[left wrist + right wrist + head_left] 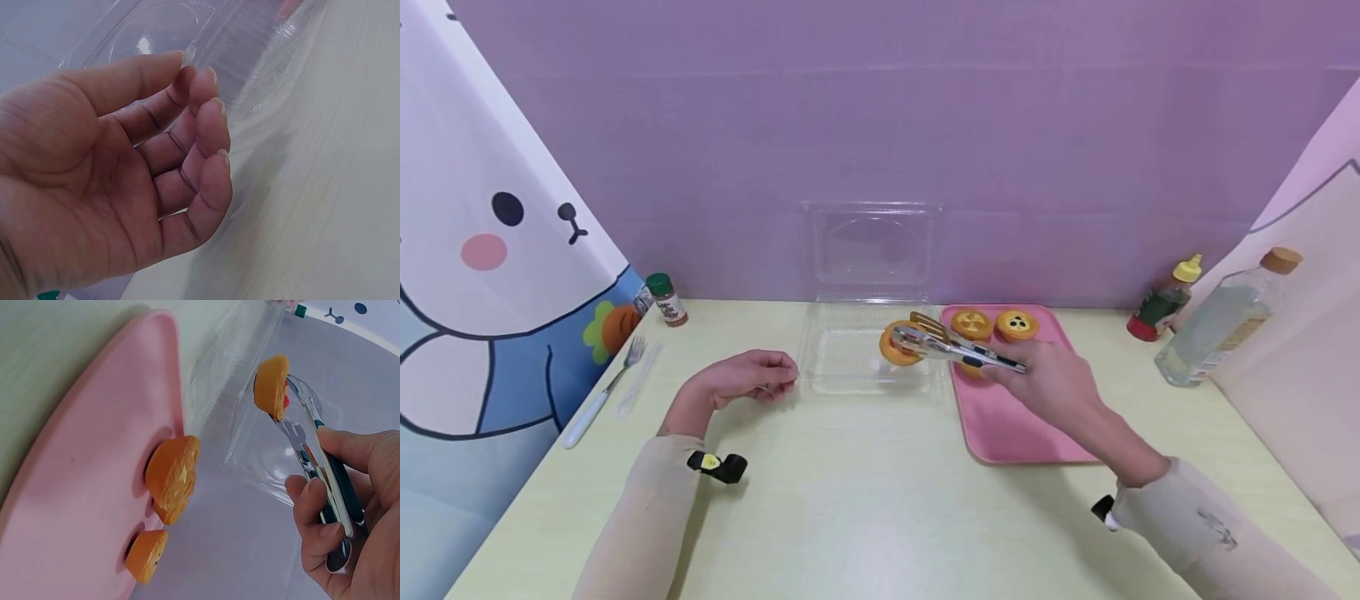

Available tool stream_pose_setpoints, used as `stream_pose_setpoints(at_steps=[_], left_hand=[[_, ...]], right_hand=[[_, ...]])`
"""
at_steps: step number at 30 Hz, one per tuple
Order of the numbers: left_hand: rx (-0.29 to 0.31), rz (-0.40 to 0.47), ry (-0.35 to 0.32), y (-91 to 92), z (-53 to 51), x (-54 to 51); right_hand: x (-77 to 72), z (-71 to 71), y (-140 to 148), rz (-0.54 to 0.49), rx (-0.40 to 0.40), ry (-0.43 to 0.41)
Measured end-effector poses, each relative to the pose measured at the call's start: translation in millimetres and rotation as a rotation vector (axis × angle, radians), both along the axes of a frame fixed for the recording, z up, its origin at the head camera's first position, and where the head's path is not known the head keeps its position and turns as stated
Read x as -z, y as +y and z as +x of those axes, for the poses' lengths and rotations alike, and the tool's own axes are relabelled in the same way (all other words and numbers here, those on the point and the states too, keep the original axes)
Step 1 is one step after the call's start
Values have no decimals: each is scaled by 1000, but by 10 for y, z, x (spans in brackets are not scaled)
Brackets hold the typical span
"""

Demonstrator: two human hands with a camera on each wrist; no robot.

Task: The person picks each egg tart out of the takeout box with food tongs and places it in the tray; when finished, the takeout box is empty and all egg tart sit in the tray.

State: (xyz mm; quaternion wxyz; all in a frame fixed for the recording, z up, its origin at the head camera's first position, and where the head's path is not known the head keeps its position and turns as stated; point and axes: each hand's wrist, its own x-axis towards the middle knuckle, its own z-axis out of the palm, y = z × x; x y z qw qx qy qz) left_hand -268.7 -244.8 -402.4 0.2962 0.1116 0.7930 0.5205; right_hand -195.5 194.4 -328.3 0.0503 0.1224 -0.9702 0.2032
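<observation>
My right hand (1048,383) grips metal tongs (309,406) with dark inserts on the handles. Pinched at their tips is a tart (270,387) with a golden crust and a red bit in its filling. That tart is above the right part of a clear plastic container (842,354), whose hinged lid (874,250) stands raised at the back. On the pink tray (1018,425) sit more tarts: one with a pale pattern (972,322), one with dark spots (1017,324), and one partly hidden under the tongs. Beside the container's left edge, my left hand (741,377) has loosely curled fingers around nothing.
To the left lie a fork (602,396) with a pale handle and a thin clear wrapped item (638,382). A green-capped shaker (667,300) stands behind them. At the right are a yellow-topped sauce bottle (1163,300) and a clear bottle (1223,325). A purple backdrop (880,125) closes off the back.
</observation>
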Motion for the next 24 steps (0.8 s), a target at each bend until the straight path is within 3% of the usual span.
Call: stream_pose_setpoints(at_steps=[7,16,24], left_hand=[[25,-2,18,-2,-6,0],[-1,-15,8,-5,1,8],[14,-11,14,0,4,1]], right_hand=[[-61,85,137,-17,15,10],[-140,83,351,-30,52,52],[-138,81,518,-6,74,75]])
